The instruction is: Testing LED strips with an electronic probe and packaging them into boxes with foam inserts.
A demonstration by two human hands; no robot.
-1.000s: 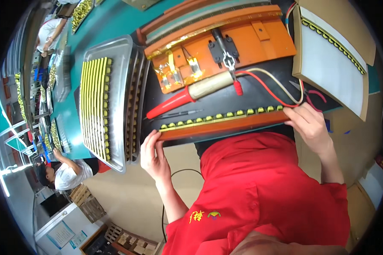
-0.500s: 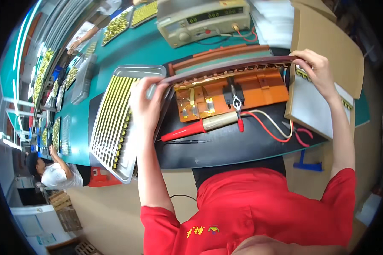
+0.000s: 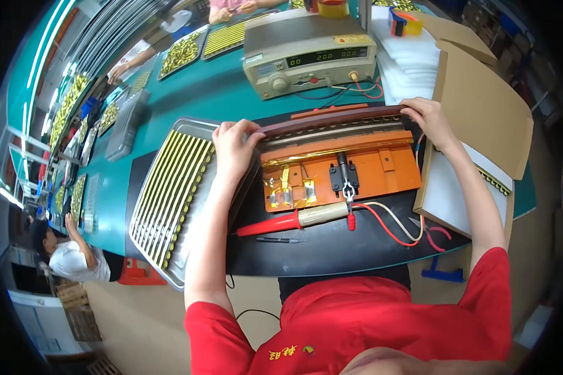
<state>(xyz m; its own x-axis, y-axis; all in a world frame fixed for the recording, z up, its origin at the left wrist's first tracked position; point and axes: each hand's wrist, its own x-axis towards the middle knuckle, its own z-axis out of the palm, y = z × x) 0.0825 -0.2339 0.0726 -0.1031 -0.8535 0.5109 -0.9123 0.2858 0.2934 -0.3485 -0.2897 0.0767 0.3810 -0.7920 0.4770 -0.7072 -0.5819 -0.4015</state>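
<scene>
A long dark brown bar (image 3: pixel 331 117) runs across the back of an orange fixture (image 3: pixel 372 178), held at both ends. My left hand (image 3: pixel 234 147) pinches its left end, and my right hand (image 3: pixel 428 122) has its right end between thumb and fingers. A row of small parts shows just under the bar; whether the bar touches the fixture I cannot tell. On the fixture are a black toggle clamp (image 3: pixel 343 178) and shiny amber tape (image 3: pixel 288 187). In front lies a red and cream probe (image 3: pixel 269 224) with its cable, beside a black pen (image 3: pixel 278 240).
Left of the fixture sits a metal tray (image 3: pixel 189 247) with rows of yellow-black strips. An electrical tester (image 3: pixel 309 62) stands behind. On the right are an open carton (image 3: pixel 481 94) and pink-handled pliers (image 3: pixel 441 234). Other people work along the left and far side.
Both hands have brought the bar to the back part of the orange fixture, its underside row of parts now less exposed. The view has shifted, showing more of the tester.
</scene>
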